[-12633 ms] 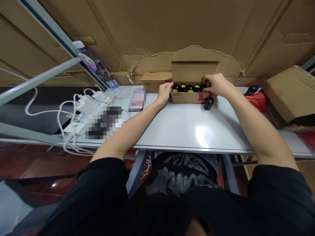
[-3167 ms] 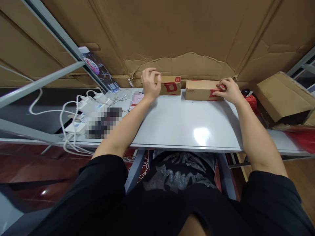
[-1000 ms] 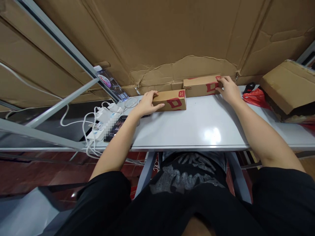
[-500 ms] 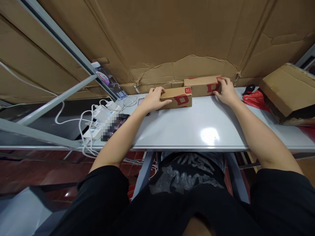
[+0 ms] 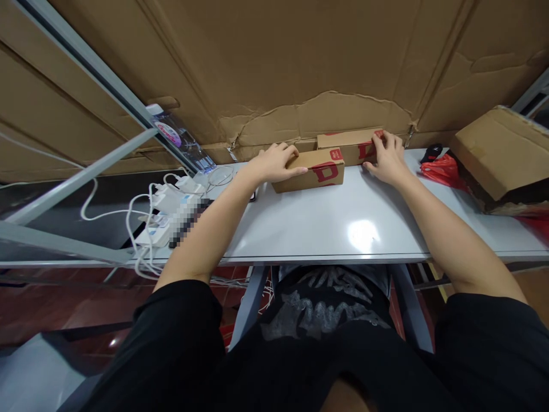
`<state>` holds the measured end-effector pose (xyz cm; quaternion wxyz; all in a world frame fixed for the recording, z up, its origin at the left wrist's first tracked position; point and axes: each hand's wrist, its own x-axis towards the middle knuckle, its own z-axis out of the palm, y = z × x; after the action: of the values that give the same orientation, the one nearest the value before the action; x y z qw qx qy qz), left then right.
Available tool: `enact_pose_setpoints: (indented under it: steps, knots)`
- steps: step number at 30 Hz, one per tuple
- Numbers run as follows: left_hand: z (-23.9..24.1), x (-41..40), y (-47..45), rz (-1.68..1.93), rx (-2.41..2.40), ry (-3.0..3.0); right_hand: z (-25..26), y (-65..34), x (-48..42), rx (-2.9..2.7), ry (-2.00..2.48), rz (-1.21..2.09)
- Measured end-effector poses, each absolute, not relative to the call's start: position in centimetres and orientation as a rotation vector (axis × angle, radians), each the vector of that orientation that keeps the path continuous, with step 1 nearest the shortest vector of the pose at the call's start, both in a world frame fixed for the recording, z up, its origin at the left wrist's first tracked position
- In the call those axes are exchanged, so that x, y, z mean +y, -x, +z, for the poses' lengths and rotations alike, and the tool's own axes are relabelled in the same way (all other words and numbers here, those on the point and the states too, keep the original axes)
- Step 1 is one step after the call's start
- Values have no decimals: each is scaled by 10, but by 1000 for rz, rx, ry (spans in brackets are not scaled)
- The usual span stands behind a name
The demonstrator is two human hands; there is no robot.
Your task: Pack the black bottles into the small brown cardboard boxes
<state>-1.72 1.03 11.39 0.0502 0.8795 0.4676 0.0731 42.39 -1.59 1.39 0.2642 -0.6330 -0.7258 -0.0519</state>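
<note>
Cardboard box (image 5: 315,173) touching left grip (image 5: 274,163)

Both boxes (image 5: 309,171) are plain brown cardboard with big red D logos, the table (image 5: 360,234) is glossy pale grey, the bag (image 5: 441,171) is bright red, and the shirt (image 5: 321,309) is black with a grey print.

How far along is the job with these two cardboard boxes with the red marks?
Done: both boxes look closed, with no contents showing. In hand: the left hand holds the nearer box, which sits at an angle, and the right hand holds the end of the farther box. Left: probably only lining the nearer box up with the farther box, which it touches.
</note>
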Motion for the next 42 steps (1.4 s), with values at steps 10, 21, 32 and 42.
enact_pose_setpoints:
  steps: [10, 21, 32, 42]
  knots:
    - [122, 31, 8, 187, 1210, -2724, 45, -376, -52, -2076, 1451, -159]
    - [139, 28, 6, 325, 1315, -2703, 45, -357, -64, -2123, 1421, -95]
    - [162, 9, -34, 841, 1931, -2516, 32, -322, -72, -2259, 1435, -318]
    - [171, 15, -4, 553, 1793, -2600, 27, -347, -60, -2052, 1490, -521]
